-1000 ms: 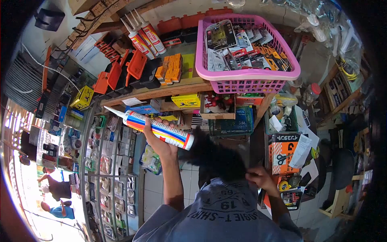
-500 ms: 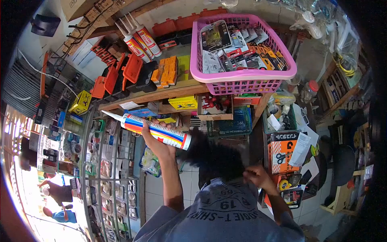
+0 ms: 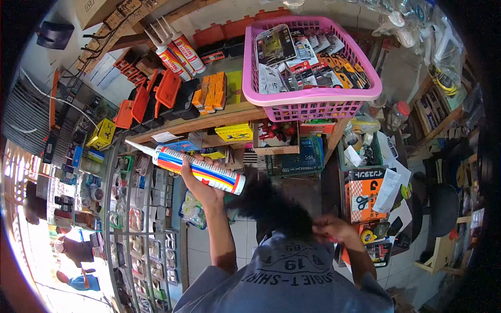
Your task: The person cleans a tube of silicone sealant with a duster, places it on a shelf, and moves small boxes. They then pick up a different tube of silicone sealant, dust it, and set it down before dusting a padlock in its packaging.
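Note:
My left hand point(image 3: 206, 192) is wrapped round a white sealant cartridge point(image 3: 180, 169) with red, yellow and blue stripes. The tube lies slanted across my view, its long white nozzle pointing to the upper left. A black fluffy duster point(image 3: 276, 206), smeared by motion, hangs in front of my chest, its tip close by the tube's flat end. Closed on the duster is my right hand point(image 3: 334, 228), with a bit of red showing below the fingers.
A pink basket point(image 3: 313, 97) of packaged goods stands on the wooden shelf point(image 3: 209, 119). More sealant tubes point(image 3: 180, 52), orange boxes point(image 3: 211, 93) and red-lidded cases point(image 3: 168, 89) line it. Glass display shelves point(image 3: 112, 198) run along the left. A desk at right bears scissors point(image 3: 362, 202) and papers.
The duster has shifted and spread lower across my chest, and my right hand has turned, bringing the red bit into view. The sealant cartridge stays in my left hand, almost unmoved.

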Action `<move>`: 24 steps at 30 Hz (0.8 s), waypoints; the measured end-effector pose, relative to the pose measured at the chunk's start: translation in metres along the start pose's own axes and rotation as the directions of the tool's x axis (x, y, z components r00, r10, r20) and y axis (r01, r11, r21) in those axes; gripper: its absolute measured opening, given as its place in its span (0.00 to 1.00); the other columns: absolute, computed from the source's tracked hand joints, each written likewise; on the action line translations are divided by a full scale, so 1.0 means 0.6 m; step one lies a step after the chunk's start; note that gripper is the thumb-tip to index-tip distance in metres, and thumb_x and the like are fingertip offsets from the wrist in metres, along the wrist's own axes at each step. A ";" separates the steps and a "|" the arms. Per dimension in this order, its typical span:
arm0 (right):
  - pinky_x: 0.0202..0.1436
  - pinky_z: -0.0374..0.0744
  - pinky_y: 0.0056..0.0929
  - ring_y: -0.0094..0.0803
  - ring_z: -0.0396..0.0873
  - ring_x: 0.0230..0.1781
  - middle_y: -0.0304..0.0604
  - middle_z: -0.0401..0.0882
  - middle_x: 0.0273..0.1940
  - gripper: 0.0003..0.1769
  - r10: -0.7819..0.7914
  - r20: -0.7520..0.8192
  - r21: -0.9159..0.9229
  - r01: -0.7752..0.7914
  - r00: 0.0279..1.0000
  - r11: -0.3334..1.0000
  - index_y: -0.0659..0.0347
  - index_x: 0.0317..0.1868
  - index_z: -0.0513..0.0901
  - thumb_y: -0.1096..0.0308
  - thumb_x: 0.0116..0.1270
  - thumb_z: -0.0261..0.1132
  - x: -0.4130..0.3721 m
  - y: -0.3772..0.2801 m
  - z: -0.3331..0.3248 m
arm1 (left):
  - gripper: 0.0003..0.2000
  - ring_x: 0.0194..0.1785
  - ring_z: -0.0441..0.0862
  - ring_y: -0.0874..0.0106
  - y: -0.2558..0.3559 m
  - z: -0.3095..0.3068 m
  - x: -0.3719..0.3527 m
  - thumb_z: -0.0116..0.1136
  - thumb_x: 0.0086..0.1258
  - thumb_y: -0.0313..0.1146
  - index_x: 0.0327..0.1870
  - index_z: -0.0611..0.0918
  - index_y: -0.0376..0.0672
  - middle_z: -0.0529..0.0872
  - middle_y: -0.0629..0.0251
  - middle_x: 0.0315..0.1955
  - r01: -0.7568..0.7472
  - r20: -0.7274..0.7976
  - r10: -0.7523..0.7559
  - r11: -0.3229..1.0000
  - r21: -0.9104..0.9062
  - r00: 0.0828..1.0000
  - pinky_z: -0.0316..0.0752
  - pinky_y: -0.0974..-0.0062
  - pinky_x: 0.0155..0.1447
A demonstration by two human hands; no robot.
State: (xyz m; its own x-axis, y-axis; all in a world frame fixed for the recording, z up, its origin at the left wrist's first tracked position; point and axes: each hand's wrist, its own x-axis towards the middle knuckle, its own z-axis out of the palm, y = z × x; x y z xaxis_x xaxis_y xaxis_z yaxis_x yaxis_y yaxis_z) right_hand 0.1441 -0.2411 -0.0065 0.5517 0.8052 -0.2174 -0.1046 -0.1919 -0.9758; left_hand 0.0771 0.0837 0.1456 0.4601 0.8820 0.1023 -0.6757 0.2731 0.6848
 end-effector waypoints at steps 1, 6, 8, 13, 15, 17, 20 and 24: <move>0.21 0.64 0.26 0.21 0.68 0.19 0.33 0.68 0.18 0.14 0.203 0.329 0.289 -0.303 0.922 0.908 0.63 0.23 0.73 0.68 0.67 0.60 -0.014 0.014 -0.019 | 0.14 0.31 0.74 0.73 0.001 -0.006 0.001 0.47 0.74 0.42 0.53 0.71 0.44 0.75 0.65 0.29 0.013 0.060 -0.013 1.000 0.012 0.998 0.71 0.74 0.35; 0.21 0.62 0.21 0.19 0.66 0.17 0.31 0.65 0.17 0.13 0.186 0.006 0.055 -0.187 0.982 0.981 0.62 0.24 0.72 0.69 0.66 0.62 -0.002 -0.001 -0.022 | 0.16 0.32 0.73 0.73 0.012 -0.026 0.028 0.49 0.71 0.45 0.51 0.71 0.44 0.75 0.66 0.29 -0.042 -0.052 0.042 0.999 -0.004 0.998 0.71 0.74 0.34; 0.23 0.65 0.25 0.19 0.68 0.19 0.34 0.72 0.18 0.14 0.095 -0.062 0.162 -0.084 0.994 0.983 0.65 0.25 0.75 0.68 0.68 0.61 -0.008 0.005 -0.047 | 0.13 0.30 0.74 0.73 0.016 -0.038 0.039 0.48 0.71 0.43 0.50 0.71 0.48 0.75 0.66 0.28 -0.072 -0.092 0.066 0.995 -0.067 0.994 0.72 0.74 0.32; 0.22 0.67 0.23 0.21 0.72 0.20 0.35 0.72 0.18 0.11 -0.058 -0.087 -0.117 0.048 0.995 0.992 0.66 0.24 0.74 0.74 0.64 0.63 -0.016 -0.029 -0.036 | 0.14 0.30 0.72 0.73 0.018 -0.051 0.040 0.50 0.71 0.43 0.50 0.72 0.45 0.74 0.65 0.28 -0.022 -0.049 0.016 0.992 -0.125 0.999 0.72 0.75 0.32; 0.23 0.67 0.23 0.21 0.72 0.20 0.36 0.72 0.18 0.11 -0.070 -0.111 -0.156 0.052 0.991 0.986 0.67 0.24 0.75 0.74 0.64 0.62 -0.010 -0.045 -0.037 | 0.13 0.30 0.72 0.73 0.014 -0.052 0.035 0.50 0.71 0.42 0.50 0.72 0.46 0.74 0.65 0.28 0.000 -0.036 -0.004 0.993 -0.117 0.999 0.71 0.74 0.33; 0.24 0.69 0.24 0.20 0.71 0.20 0.35 0.73 0.18 0.12 -0.040 -0.071 -0.166 0.028 0.997 0.986 0.67 0.24 0.77 0.70 0.65 0.63 -0.004 -0.050 -0.054 | 0.13 0.29 0.72 0.73 0.010 -0.051 0.032 0.49 0.71 0.42 0.50 0.72 0.46 0.74 0.66 0.28 0.021 -0.042 -0.026 0.993 -0.117 0.999 0.70 0.74 0.33; 0.25 0.69 0.24 0.20 0.71 0.20 0.35 0.73 0.18 0.13 0.049 0.009 -0.149 -0.047 0.999 0.988 0.67 0.24 0.77 0.70 0.66 0.63 -0.007 -0.033 -0.100 | 0.13 0.29 0.72 0.74 0.009 -0.062 0.036 0.49 0.71 0.42 0.50 0.72 0.46 0.74 0.66 0.28 0.036 -0.004 -0.037 0.988 -0.149 0.999 0.70 0.74 0.32; 0.23 0.65 0.25 0.19 0.66 0.18 0.34 0.69 0.17 0.17 0.048 -0.177 -0.136 -0.073 0.983 0.988 0.65 0.20 0.72 0.70 0.68 0.61 -0.019 -0.051 -0.119 | 0.14 0.29 0.72 0.74 0.016 -0.072 0.038 0.48 0.71 0.43 0.51 0.72 0.45 0.73 0.66 0.28 0.096 0.032 -0.091 0.973 -0.210 0.995 0.71 0.74 0.31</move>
State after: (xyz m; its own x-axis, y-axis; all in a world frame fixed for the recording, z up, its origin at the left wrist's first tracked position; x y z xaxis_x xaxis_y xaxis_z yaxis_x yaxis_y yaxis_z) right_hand 0.2000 -0.2845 0.0273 0.6837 0.6829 -0.2571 -0.0310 -0.3248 -0.9453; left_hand 0.0560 0.1231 0.1233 0.5380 0.8406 0.0629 -0.7343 0.4307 0.5246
